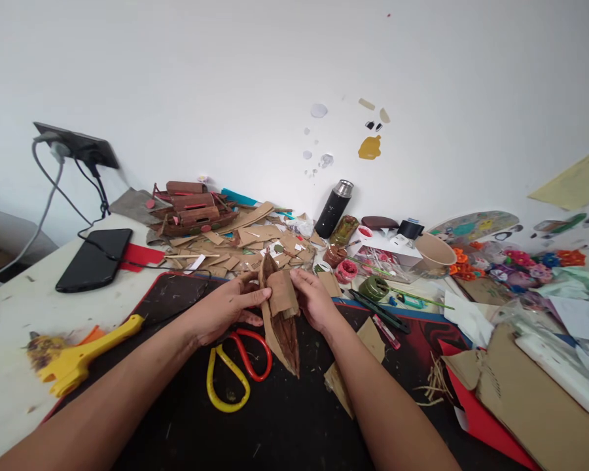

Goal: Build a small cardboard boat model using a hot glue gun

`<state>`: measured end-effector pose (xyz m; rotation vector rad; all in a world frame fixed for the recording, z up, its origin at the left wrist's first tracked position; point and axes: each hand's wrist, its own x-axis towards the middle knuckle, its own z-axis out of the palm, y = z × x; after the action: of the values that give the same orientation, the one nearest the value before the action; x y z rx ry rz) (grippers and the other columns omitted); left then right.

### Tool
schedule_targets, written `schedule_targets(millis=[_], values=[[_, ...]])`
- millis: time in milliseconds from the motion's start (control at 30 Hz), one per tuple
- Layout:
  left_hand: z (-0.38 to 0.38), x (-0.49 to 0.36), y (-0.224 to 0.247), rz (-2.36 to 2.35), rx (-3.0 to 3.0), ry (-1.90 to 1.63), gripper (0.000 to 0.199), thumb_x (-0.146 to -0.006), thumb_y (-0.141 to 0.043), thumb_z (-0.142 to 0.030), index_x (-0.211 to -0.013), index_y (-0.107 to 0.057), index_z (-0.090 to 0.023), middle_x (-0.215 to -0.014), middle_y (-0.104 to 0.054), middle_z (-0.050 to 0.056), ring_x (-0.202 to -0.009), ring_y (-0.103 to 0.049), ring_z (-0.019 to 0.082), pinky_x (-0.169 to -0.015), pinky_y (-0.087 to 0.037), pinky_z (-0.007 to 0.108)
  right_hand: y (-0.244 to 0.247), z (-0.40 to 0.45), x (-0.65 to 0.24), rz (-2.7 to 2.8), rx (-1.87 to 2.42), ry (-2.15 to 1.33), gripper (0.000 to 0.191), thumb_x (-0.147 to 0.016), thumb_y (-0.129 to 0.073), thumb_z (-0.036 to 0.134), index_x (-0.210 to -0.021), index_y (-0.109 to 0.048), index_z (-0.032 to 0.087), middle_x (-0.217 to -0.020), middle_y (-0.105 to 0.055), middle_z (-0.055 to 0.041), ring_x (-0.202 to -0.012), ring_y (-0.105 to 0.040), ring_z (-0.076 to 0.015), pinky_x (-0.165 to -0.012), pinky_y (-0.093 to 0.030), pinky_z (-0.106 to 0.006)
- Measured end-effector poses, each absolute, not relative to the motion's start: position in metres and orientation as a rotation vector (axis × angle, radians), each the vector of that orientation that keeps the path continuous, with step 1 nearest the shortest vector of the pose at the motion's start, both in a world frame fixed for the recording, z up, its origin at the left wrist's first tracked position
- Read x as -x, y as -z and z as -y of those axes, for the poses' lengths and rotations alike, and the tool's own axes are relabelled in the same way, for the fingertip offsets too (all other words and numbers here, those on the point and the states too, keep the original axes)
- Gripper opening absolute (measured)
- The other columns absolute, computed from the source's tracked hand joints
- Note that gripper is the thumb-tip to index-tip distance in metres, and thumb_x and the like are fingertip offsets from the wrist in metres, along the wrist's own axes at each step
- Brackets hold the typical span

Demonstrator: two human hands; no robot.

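Note:
A small brown cardboard boat point(285, 340) with a curved cardboard canopy point(281, 292) over its middle is held above the dark mat point(186, 418). My left hand point(235, 301) grips the hull's left side, its thumb on the edge by the canopy. On the other side, my right hand point(314, 297) pinches the canopy's right edge; some of its fingers are hidden behind. Just below my left hand lie scissors with one yellow and one red handle point(228, 383); their blades are out of sight. Cardboard scraps point(368, 343) rest by my right forearm.
A yellow glue gun point(83, 360) and black phone point(94, 260) lie at left. Finished-looking brown boats point(191, 212) and heaped cardboard scraps point(245, 239) fill the back. Paint jars point(346, 271), a black thermos point(334, 209) and a cardboard sheet point(540, 399) stand or lie to the right.

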<state>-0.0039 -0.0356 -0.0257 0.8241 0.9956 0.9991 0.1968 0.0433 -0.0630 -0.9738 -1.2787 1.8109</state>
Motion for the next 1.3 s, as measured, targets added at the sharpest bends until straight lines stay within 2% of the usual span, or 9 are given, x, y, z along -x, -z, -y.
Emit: schedule_targets(millis=[100,300,633,767,900,1067,1133,1233,1300], values=[[0.036,0.003,0.025,-0.996,-0.804,-0.993,0.068,-0.078,-0.093,-0.048,-0.134,-0.065,-0.021,-0.123,-0.075,0.013,-0.102,-0.074,0.024,-0.067,-0.063,0.028,0.063,-0.043,-0.196,1.312,0.989,-1.795,0.054,-0.075,-0.085,0.073,-0.088,-0.067,0.024,-0.062,-0.053,0.0044,-0.054,-0.05,-0.0156,-0.054,-0.044,-0.028],[0.035,0.005,0.027,-1.023,-0.804,-0.988,0.068,-0.077,-0.093,-0.045,-0.135,-0.066,-0.022,-0.115,-0.078,0.01,-0.096,-0.073,0.022,-0.066,-0.061,0.026,0.061,-0.042,-0.194,1.352,0.995,-1.778,0.054,-0.076,-0.082,0.074,-0.091,-0.069,0.024,-0.063,-0.054,0.0041,-0.055,-0.052,-0.0163,-0.055,-0.044,-0.028],[0.032,0.004,0.029,-1.068,-0.845,-0.986,0.062,-0.077,-0.089,-0.041,-0.133,-0.068,-0.022,-0.11,-0.079,0.008,-0.084,-0.072,0.02,-0.064,-0.057,0.026,0.058,-0.039,-0.192,1.399,0.996,-1.758,0.05,-0.083,-0.078,0.072,-0.091,-0.067,0.024,-0.064,-0.056,0.004,-0.05,-0.05,-0.0136,-0.043,-0.036,-0.024],[0.033,0.004,0.03,-1.051,-0.83,-1.006,0.063,-0.081,-0.088,-0.046,-0.136,-0.067,-0.024,-0.114,-0.079,0.008,-0.088,-0.073,0.021,-0.069,-0.059,0.029,0.06,-0.04,-0.19,1.389,0.994,-1.76,0.051,-0.083,-0.077,0.072,-0.092,-0.066,0.024,-0.063,-0.056,0.0045,-0.048,-0.051,-0.0133,-0.041,-0.038,-0.024],[0.034,0.005,0.031,-1.05,-0.847,-0.982,0.066,-0.081,-0.088,-0.054,-0.136,-0.068,-0.022,-0.115,-0.08,0.011,-0.096,-0.074,0.024,-0.07,-0.056,0.028,0.061,-0.04,-0.189,1.394,0.947,-1.778,0.049,-0.084,-0.078,0.07,-0.094,-0.068,0.023,-0.061,-0.057,0.0057,-0.045,-0.053,-0.0129,-0.039,-0.038,-0.024],[0.031,0.01,0.032,-1.111,-0.875,-0.997,0.065,-0.079,-0.088,-0.053,-0.133,-0.07,-0.021,-0.122,-0.08,0.013,-0.103,-0.076,0.028,-0.079,-0.059,0.033,0.061,-0.038,-0.187,1.441,0.932,-1.778,0.048,-0.089,-0.073,0.068,-0.101,-0.066,0.022,-0.059,-0.059,0.0072,-0.043,-0.056,-0.0122,-0.037,-0.037,-0.022],[0.029,0.013,0.032,-1.132,-0.86,-1.005,0.064,-0.079,-0.087,-0.053,-0.133,-0.07,-0.021,-0.121,-0.081,0.013,-0.104,-0.077,0.029,-0.085,-0.06,0.036,0.061,-0.038,-0.186,1.452,0.92,-1.786,0.048,-0.09,-0.073,0.067,-0.104,-0.065,0.022,-0.06,-0.06,0.0076,-0.042,-0.057,-0.0117,-0.035,-0.036,-0.021],[0.026,0.016,0.029,-1.202,-0.839,-1.034,0.069,-0.077,-0.086,-0.055,-0.135,-0.069,-0.022,-0.115,-0.082,0.011,-0.101,-0.078,0.03,-0.085,-0.062,0.038,0.062,-0.038,-0.184,1.452,0.919,-1.794,0.045,-0.09,-0.074,0.063,-0.104,-0.064,0.021,-0.059,-0.06,0.0084,-0.041,-0.058,-0.0108,-0.034,-0.035,-0.019],[0.025,0.017,0.028,-1.283,-0.89,-1.028,0.07,-0.08,-0.08,-0.062,-0.135,-0.069,-0.022,-0.114,-0.082,0.011,-0.102,-0.078,0.032,-0.085,-0.063,0.04,0.063,-0.038,-0.182,1.443,0.922,-1.787,0.042,-0.091,-0.074,0.061,-0.101,-0.064,0.021,-0.057,-0.059,0.0086,-0.041,-0.057,-0.0105,-0.034,-0.034,-0.019]])
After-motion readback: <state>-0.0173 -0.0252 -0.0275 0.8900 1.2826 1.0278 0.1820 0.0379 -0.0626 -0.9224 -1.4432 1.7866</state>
